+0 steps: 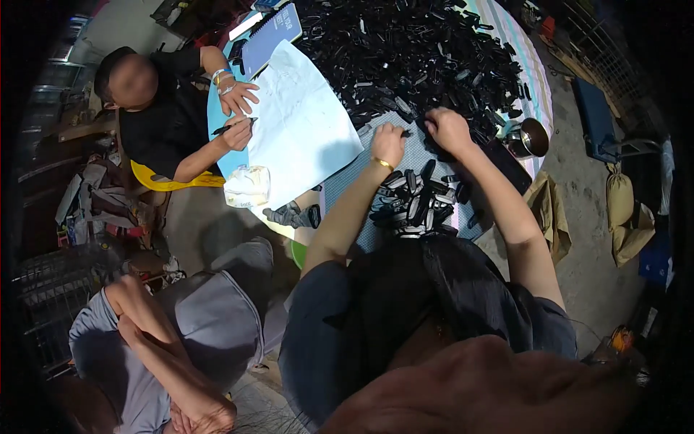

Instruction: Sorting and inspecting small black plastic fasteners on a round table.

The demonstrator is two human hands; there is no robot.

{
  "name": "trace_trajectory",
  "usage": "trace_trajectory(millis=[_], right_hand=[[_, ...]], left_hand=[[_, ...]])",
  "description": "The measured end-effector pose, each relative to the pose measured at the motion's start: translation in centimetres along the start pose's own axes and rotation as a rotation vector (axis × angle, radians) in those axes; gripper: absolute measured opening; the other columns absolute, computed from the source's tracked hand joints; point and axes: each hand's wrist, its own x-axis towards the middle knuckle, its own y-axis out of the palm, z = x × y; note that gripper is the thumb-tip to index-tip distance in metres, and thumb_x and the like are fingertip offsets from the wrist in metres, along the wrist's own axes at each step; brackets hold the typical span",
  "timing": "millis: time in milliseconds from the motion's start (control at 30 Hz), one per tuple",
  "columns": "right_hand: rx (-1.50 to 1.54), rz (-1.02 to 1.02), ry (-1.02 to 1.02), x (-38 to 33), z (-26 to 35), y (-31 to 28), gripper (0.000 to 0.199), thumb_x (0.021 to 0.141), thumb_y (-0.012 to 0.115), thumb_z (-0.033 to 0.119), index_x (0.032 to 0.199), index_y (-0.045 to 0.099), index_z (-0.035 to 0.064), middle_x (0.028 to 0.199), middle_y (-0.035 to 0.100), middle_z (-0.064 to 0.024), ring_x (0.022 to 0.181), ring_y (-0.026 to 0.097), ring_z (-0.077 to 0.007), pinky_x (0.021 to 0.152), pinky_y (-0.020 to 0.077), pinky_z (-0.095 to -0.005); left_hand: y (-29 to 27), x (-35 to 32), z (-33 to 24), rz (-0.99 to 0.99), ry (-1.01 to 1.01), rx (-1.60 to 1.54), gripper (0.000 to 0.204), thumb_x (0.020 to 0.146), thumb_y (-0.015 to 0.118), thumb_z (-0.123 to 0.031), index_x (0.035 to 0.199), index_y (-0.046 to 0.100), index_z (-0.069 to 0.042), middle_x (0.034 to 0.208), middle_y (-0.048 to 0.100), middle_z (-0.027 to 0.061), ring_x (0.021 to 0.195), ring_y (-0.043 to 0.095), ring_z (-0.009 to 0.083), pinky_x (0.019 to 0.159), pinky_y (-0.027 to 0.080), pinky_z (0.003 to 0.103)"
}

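2 hands [389,145] [450,132] near 2 dark-piece piles [419,54] [416,206]

Left hand [388,143], fingers curled, beside right hand [448,130] at near edge of black-piece heap [426,58] on counter [539,87]. Smaller pile [416,201] between forearms. Co-worker [166,116] at left, pen [223,131] in hand, by white sheet [303,130].
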Motion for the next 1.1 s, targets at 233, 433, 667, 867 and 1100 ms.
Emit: trace_trajectory(millis=[233,433,667,867,1100], right_hand=[[-0.155,-0.098,-0.111,6.3,-0.7,1.8,0.024,0.073,0.053,0.012,0.096,0.058,0.0083,0.098,0.055,-0.0094,0.093,0.051,-0.0269,0.072,0.0460,-0.0375],[-0.372,0.149,0.045,8.5,-0.7,3.9,0.025,0.074,0.047,0.011,0.097,0.057,0.0086,0.102,0.055,-0.0067,0.097,0.049,-0.0251,0.078,0.0397,-0.0462],[-0.361,-0.024,-0.097,7.9,-1.4,2.7,0.015,0.072,0.049,0.011,0.080,0.061,0.0069,0.086,0.059,-0.0067,0.087,0.053,-0.0246,0.068,0.0412,-0.0382],[0.643,-0.031,0.125,2.8,-0.4,1.7,0.026,0.083,0.049,0.014,0.105,0.053,0.0019,0.084,0.062,-0.0098,0.066,0.059,-0.0189,0.059,0.0470,-0.0282],[1.303,0.146,0.371,-4.7,4.2,-2.3,0.024,0.088,0.044,0.012,0.107,0.049,-0.0024,0.082,0.060,-0.0056,0.062,0.056,-0.0084,0.052,0.0446,-0.0189]], left_hand=[[-3.7,-3.7,-1.6,0.210,-0.058,0.068,0.013,0.063,0.054,-0.005,0.073,0.058,0.003,0.088,0.047,0.0176,0.083,0.047,0.0318,0.075,0.041,0.037],[-2.5,-3.9,-0.6,0.123,-0.038,-0.001,0.010,0.064,0.053,-0.001,0.072,0.058,-0.001,0.092,0.047,0.0169,0.083,0.051,0.0333,0.070,0.044,0.039],[-0.5,-4.4,0.9,-0.045,-0.207,-0.582,0.028,0.066,0.066,-0.005,0.092,0.058,0.000,0.083,0.057,0.0131,0.067,0.057,0.0212,0.062,0.047,0.028],[-0.9,-4.2,-0.6,-0.060,-0.351,-1.196,0.027,0.075,0.059,-0.003,0.100,0.055,0.003,0.085,0.059,0.0064,0.073,0.055,0.0109,0.064,0.044,0.022],[-3.8,-4.2,-3.5,0.066,-0.309,-1.420,0.030,0.081,0.052,-0.005,0.110,0.050,0.002,0.090,0.059,0.0023,0.076,0.053,0.0067,0.067,0.043,0.020]])
